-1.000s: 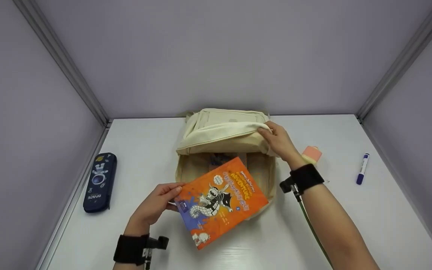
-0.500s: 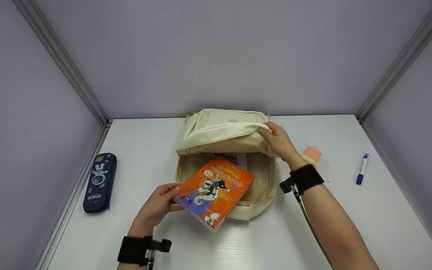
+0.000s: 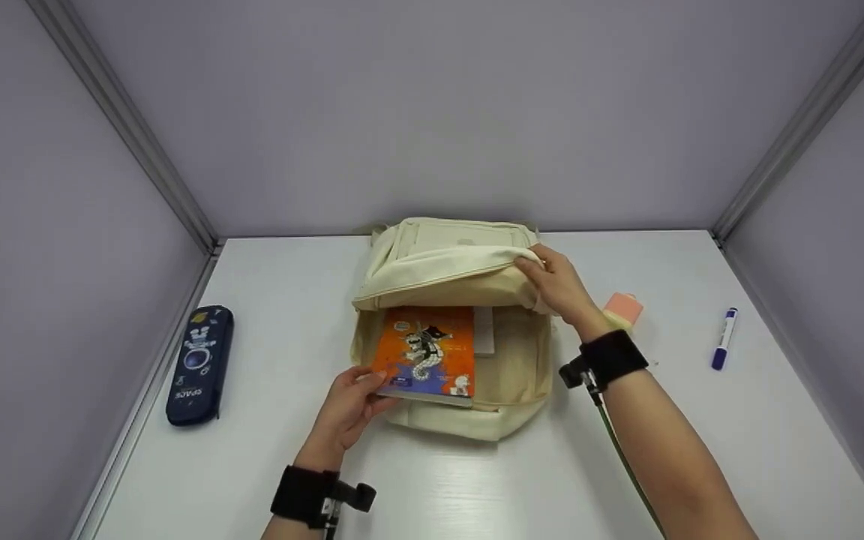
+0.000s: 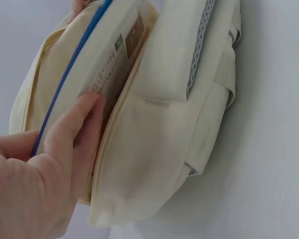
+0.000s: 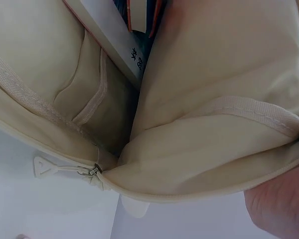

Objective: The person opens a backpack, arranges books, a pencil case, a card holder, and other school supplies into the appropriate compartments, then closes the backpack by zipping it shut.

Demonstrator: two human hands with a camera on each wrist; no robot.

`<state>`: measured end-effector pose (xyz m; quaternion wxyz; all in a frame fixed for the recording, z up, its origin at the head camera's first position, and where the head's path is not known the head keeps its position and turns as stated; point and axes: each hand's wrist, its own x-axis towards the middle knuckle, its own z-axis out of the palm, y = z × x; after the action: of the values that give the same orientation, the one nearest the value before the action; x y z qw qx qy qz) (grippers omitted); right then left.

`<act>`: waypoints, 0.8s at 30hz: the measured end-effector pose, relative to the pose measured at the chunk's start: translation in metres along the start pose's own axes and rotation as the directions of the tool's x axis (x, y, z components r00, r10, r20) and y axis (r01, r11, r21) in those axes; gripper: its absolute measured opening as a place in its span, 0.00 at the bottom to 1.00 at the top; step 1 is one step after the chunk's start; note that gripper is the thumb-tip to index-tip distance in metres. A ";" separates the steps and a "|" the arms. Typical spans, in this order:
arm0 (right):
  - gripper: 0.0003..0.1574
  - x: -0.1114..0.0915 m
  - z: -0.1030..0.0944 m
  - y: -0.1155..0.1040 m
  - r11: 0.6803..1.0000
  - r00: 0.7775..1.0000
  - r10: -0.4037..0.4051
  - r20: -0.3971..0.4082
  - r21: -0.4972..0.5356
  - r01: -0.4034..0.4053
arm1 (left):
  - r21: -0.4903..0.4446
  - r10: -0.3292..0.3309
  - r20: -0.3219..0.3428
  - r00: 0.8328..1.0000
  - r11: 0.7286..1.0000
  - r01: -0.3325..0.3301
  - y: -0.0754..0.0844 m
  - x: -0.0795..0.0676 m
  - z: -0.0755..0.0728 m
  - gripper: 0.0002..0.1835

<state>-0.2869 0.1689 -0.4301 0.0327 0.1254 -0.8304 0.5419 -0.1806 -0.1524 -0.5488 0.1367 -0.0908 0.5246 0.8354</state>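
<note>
A cream backpack [image 3: 447, 281] lies on the table with its main compartment unzipped and its top side lifted. My left hand [image 3: 353, 405] pinches the lower left corner of an orange and blue book [image 3: 426, 352], thumb on the cover and fingers beneath. The far end of the book is inside the bag, hidden under the raised side. In the left wrist view the hand [image 4: 55, 154] grips the thick page edge. My right hand [image 3: 559, 281] holds up the zippered edge of the bag. Another book [image 5: 109, 37] is inside, seen in the right wrist view.
A dark blue space-themed pencil case [image 3: 200, 365] lies at the left of the white table [image 3: 282, 300]. To the right are a pink and yellow object [image 3: 624, 307], partly behind the right wrist, and a blue-capped marker [image 3: 725, 339]. Grey walls stand around the table.
My left hand has moved right, turning the orange book straight and sliding its far end into the backpack. The right hand has stayed on the bag's raised edge.
</note>
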 end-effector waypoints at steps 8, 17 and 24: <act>0.14 0.000 0.000 -0.002 1.000 1.000 0.015 0.006 -0.009 -0.015 | 0.033 0.008 0.112 0.994 0.999 -0.012 0.001 0.004 0.004 0.28; 0.13 -0.001 0.000 -0.002 1.000 1.000 0.001 -0.007 -0.010 -0.001 | 0.300 0.074 0.079 0.994 0.949 -0.094 -0.004 0.013 0.008 0.24; 0.13 0.003 -0.001 0.005 1.000 1.000 0.010 0.002 -0.011 -0.010 | 0.446 0.160 -0.044 0.986 0.886 -0.124 -0.004 0.019 0.019 0.20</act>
<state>-0.2908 0.1711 -0.4336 0.0298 0.1214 -0.8341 0.5373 -0.1971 -0.1308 -0.5494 0.0714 -0.0521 0.7106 0.6980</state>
